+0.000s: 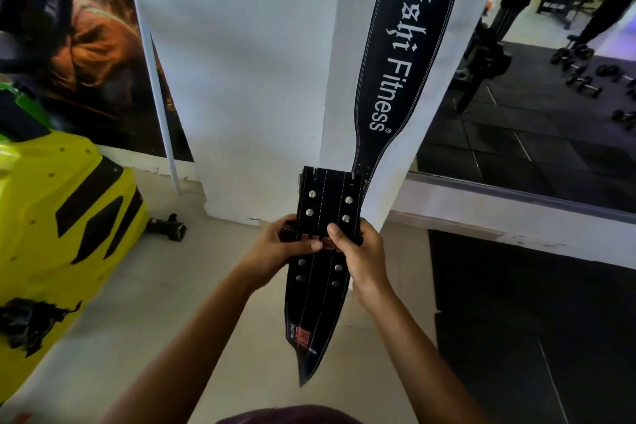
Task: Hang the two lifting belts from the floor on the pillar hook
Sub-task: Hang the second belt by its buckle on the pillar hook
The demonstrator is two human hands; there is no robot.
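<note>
Black leather second belt (321,251) is held upright in front of the white pillar (261,79), just beside the first belt (409,55) already hanging there; hook out of view. Best to keep the buckle end up and raise it to the hook. Left hand (275,251) and right hand (358,251) both clench the strap mid-length, thumbs on front.

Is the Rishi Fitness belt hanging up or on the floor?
Hanging: the Rishi Fitness belt drops straight down the white pillar; its top attachment is out of frame.
</note>
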